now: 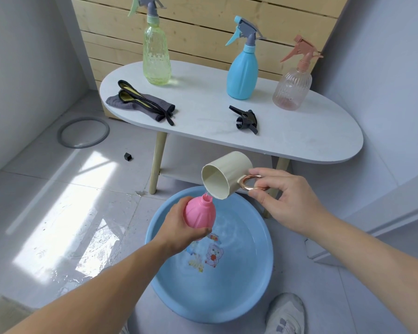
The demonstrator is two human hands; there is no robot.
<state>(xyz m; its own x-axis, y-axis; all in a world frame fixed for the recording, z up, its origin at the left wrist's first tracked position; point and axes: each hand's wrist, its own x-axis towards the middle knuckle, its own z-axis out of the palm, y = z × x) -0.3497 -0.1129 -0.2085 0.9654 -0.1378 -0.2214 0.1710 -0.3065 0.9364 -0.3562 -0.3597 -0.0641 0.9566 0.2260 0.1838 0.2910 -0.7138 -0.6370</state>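
Observation:
My left hand (179, 227) grips a pink bottle (199, 212) without its spray head, holding it upright over a blue basin (258, 280) of water on the floor. My right hand (290, 201) pinches the rose-gold handle of a cream cup (227, 174). The cup is tipped on its side, its lip right above the bottle's open neck, and a thin trickle of water runs from it into the neck. A black spray head (245, 119) lies loose on the white table (323, 141).
On the table stand a green spray bottle (156, 54), a blue one (243, 71) and a clear pink one (292, 85), with a grey cloth (143, 103) at its left. A grey ring (83, 132) and small black cap (128, 156) lie on the wet floor. My shoe (286, 314) is beside the basin.

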